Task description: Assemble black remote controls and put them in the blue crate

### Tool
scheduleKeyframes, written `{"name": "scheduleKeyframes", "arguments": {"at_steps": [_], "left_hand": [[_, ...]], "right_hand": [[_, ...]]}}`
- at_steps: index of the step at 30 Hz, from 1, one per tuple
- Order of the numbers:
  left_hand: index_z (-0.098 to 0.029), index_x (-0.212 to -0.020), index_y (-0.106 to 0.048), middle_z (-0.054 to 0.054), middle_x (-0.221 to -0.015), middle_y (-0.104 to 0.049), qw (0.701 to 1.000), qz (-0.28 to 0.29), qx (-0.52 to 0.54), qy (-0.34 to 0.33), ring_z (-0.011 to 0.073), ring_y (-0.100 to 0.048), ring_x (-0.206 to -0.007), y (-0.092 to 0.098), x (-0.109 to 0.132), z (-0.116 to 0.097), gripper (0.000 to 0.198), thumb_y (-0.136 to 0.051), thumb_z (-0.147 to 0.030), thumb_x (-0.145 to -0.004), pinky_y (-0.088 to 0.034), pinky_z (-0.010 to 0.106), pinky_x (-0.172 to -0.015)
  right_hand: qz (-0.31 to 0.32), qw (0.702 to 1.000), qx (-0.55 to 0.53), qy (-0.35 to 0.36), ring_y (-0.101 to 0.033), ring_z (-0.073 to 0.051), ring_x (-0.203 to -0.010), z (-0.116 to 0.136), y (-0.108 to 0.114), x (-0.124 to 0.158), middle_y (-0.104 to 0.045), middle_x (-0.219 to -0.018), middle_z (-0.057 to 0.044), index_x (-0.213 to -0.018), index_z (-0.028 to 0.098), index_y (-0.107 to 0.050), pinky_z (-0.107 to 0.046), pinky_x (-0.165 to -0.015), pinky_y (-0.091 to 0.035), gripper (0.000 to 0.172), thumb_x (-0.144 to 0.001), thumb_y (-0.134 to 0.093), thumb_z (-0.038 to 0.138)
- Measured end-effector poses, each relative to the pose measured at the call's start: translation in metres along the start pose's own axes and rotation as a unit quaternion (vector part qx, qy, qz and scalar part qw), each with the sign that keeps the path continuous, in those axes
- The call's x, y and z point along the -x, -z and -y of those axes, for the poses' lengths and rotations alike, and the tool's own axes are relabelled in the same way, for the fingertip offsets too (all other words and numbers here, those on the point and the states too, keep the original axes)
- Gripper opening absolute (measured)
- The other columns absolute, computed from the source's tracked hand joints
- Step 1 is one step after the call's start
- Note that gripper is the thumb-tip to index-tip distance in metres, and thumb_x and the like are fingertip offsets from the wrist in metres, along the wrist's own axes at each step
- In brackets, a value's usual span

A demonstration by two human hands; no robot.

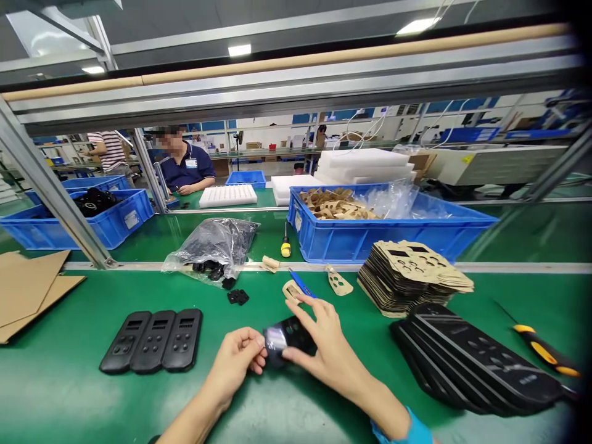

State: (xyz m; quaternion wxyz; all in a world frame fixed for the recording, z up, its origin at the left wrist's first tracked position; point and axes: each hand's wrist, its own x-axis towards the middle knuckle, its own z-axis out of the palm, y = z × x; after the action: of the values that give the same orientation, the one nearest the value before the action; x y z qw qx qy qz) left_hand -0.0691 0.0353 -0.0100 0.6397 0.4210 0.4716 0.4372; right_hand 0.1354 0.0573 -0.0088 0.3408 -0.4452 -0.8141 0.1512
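Note:
Between my hands is a small black plastic cover [287, 333] with holes, its left part glossy with reflected light. My left hand [239, 356] pinches its left end with thumb and fingertips. My right hand [326, 342] grips it across from the right, thumb on the near edge and fingers over the far edge, hiding part of it. To the left lie three black housings [152, 342] with buttons, side by side. Right of my hands stand a fanned stack of long black panels [476, 357] and a pile of tan die-cut sheets [411, 271].
Beyond my hands lie a blue pen-like tool [303, 283], tan cut-outs [339, 283], black rubber keypads [238, 296] and a plastic bag of black parts [215, 243]. Screwdrivers [285, 246] and blue bins [370, 237] are around. A co-worker [187, 163] sits across the bench.

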Motion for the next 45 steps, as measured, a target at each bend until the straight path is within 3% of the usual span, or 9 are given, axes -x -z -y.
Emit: {"name": "scheduleKeyframes", "arguments": {"at_steps": [5,11,16,22,28,33,38,40,45], "left_hand": [[-0.013,-0.067,-0.057,-0.001,-0.059,-0.058,0.999,0.038,0.006,0.005,0.0054,-0.048,-0.049,-0.003,0.004,-0.002,0.042,-0.073,-0.052,-0.07,-0.038,0.017,-0.048],[-0.014,-0.076,-0.057,-0.002,-0.064,-0.053,0.991,0.101,0.082,0.015,0.0052,-0.046,-0.053,-0.013,0.009,-0.005,0.038,-0.071,-0.049,-0.075,-0.041,0.017,-0.05],[-0.015,-0.074,-0.053,-0.002,-0.067,-0.054,0.989,0.091,0.115,0.009,0.0063,-0.048,-0.054,-0.011,0.009,-0.002,0.037,-0.072,-0.048,-0.074,-0.044,0.018,-0.049],[-0.02,-0.078,-0.043,0.0,-0.056,-0.059,0.991,0.043,-0.12,-0.037,0.01,-0.054,-0.046,-0.003,-0.012,0.001,0.044,-0.055,-0.062,-0.078,-0.047,0.023,-0.049],[-0.018,-0.116,-0.051,0.016,-0.122,-0.058,0.939,-0.001,-0.318,-0.13,0.0233,-0.066,-0.092,-0.003,-0.053,-0.048,0.047,-0.052,-0.05,-0.081,-0.052,0.039,-0.082],[-0.001,-0.125,-0.051,0.033,-0.146,-0.029,0.836,-0.132,-0.517,-0.127,0.0508,-0.023,-0.134,0.04,-0.012,-0.06,0.063,-0.062,-0.038,-0.075,-0.016,0.067,-0.104],[-0.003,-0.131,-0.051,0.034,-0.133,-0.047,0.559,-0.185,-0.807,0.03,0.0492,-0.044,-0.122,0.078,0.034,-0.034,0.06,-0.052,-0.042,-0.085,-0.036,0.06,-0.094],[-0.014,-0.137,-0.047,0.027,-0.13,-0.054,0.561,-0.155,-0.813,0.017,0.0394,-0.052,-0.119,0.075,0.04,-0.026,0.052,-0.047,-0.034,-0.089,-0.038,0.051,-0.096],[-0.022,-0.142,-0.039,0.014,-0.118,-0.057,0.713,-0.118,-0.69,-0.043,0.0259,-0.064,-0.092,0.045,0.041,-0.028,0.066,-0.054,-0.026,-0.078,-0.049,0.036,-0.081]], "right_hand": [[0.121,0.99,-0.064,0.045,-0.049,-0.028,-0.112,0.014,-0.004,0.006,-0.054,-0.125,-0.01,-0.138,0.027,-0.043,-0.043,-0.097,-0.044,0.072,-0.074,-0.075,0.032],[0.079,0.942,-0.324,-0.04,-0.059,-0.021,-0.091,0.025,-0.013,0.009,-0.058,-0.108,-0.006,-0.118,0.026,-0.058,-0.031,-0.074,-0.052,0.055,-0.068,-0.081,0.033],[-0.114,0.806,-0.565,-0.134,-0.06,-0.025,-0.103,0.009,0.021,-0.001,-0.064,-0.116,-0.008,-0.115,0.026,-0.063,-0.036,-0.087,-0.051,0.061,-0.062,-0.081,0.05],[-0.391,0.65,-0.627,-0.179,-0.055,-0.021,-0.114,-0.01,0.053,-0.01,-0.066,-0.114,0.0,-0.101,0.029,-0.07,-0.034,-0.094,-0.049,0.047,-0.067,-0.072,0.062],[-0.291,0.671,-0.653,-0.199,-0.063,-0.018,-0.093,-0.001,0.034,-0.007,-0.071,-0.101,-0.003,-0.106,0.026,-0.069,-0.026,-0.071,-0.054,0.043,-0.073,-0.073,0.052],[-0.259,0.682,-0.649,-0.215,-0.063,-0.017,-0.083,0.01,0.027,-0.004,-0.072,-0.094,-0.003,-0.105,0.025,-0.069,-0.024,-0.064,-0.052,0.045,-0.071,-0.074,0.054],[-0.239,0.706,-0.639,-0.188,-0.062,-0.021,-0.092,0.018,0.02,-0.001,-0.071,-0.099,-0.004,-0.1,0.025,-0.07,-0.03,-0.076,-0.05,0.051,-0.068,-0.069,0.065],[-0.22,0.715,-0.637,-0.186,-0.061,-0.023,-0.094,0.019,0.016,0.0,-0.071,-0.099,-0.005,-0.099,0.025,-0.07,-0.031,-0.079,-0.05,0.05,-0.069,-0.067,0.066],[-0.183,0.706,-0.645,-0.228,-0.06,-0.019,-0.08,0.018,0.008,0.005,-0.07,-0.093,-0.005,-0.101,0.024,-0.069,-0.027,-0.065,-0.05,0.056,-0.068,-0.065,0.069]]}}
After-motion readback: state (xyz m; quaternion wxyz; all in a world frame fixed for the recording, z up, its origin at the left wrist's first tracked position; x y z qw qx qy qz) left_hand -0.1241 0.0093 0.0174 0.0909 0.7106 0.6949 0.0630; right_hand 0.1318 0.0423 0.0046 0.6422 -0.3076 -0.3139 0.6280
